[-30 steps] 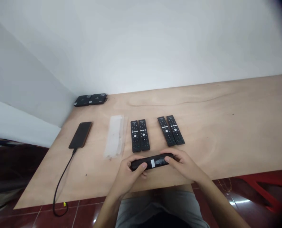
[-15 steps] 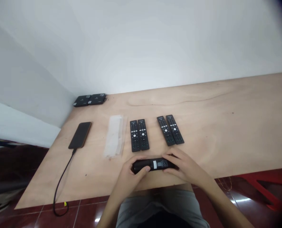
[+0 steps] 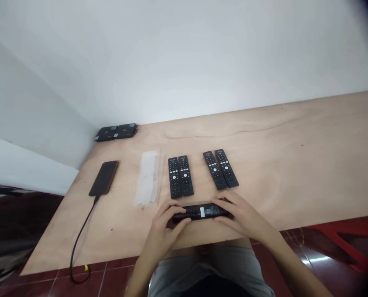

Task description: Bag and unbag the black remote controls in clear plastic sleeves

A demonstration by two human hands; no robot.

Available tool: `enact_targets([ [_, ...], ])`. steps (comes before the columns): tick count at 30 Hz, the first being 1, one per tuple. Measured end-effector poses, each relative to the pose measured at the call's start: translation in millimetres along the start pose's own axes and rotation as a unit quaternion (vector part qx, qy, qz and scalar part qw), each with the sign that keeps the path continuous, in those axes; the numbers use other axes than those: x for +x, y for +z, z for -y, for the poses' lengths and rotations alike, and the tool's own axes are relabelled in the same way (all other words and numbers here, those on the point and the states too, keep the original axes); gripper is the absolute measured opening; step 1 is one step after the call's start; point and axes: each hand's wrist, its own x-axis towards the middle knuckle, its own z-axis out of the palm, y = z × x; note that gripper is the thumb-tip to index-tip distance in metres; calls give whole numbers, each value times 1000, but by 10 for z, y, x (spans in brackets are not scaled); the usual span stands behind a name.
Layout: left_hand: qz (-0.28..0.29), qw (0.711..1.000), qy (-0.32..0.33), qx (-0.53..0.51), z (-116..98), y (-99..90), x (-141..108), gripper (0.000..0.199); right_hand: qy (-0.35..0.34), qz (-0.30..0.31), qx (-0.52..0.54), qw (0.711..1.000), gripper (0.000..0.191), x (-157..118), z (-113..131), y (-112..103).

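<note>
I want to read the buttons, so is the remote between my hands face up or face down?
Face down: the remote shows a white label and printed text, unlike the button-covered ones beyond it.

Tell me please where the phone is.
In the head view, the phone lies on the table's left side, left of the plastic sleeves, with a cable attached.

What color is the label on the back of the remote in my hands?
White, on the black remote; the head view shows it best.
</note>
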Motion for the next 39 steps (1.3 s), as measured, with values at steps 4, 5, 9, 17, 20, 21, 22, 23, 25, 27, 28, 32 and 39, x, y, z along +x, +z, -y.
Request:
enact_targets([
  [4, -7, 998, 41, 44, 29, 4, -13, 19, 9, 3, 8, 1000, 46, 7, 13, -12],
  [5, 3, 998, 49, 50, 33, -11, -14, 23, 11, 4, 11, 1000, 46, 9, 12, -13],
  [9, 61, 994, 73, 56, 60, -98, -11, 34, 18, 16, 28, 999, 45, 16, -2, -14],
  [17, 19, 999, 37, 34, 204, -235, -46, 50, 33, 23, 45, 998, 45, 27, 24, -25],
  [20, 30, 999, 18, 33, 215, -261, -76, 59, 38, 22, 40, 998, 46, 26, 31, -26],
  [21, 37, 999, 21, 32, 203, -264, -81, 60, 38, 23, 37, 998, 46, 25, 30, -24],
  [22, 42, 998, 29, 33, 184, -266, -82, 60, 36, 24, 35, 998, 46, 23, 28, -21],
  [23, 44, 998, 41, 35, 159, -265, -78, 60, 35, 25, 32, 999, 46, 22, 25, -16],
  [25, 39, 996, 68, 41, 108, -259, -59, 60, 34, 25, 27, 999, 46, 19, 19, -6],
  [27, 31, 995, 84, 41, 74, -250, -32, 59, 35, 21, 20, 999, 46, 15, 14, 5],
  [28, 27, 995, 84, 36, 69, -247, -19, 58, 35, 18, 18, 999, 46, 14, 12, 10],
  [32, 9, 998, 47, -29, 108, -242, 9, 54, 38, 5, 24, 999, 45, 14, 13, 15],
  [39, -9, 991, 5, -135, 140, -225, 16, 49, 57, 6, 37, 998, 38, 24, 48, -39],
])
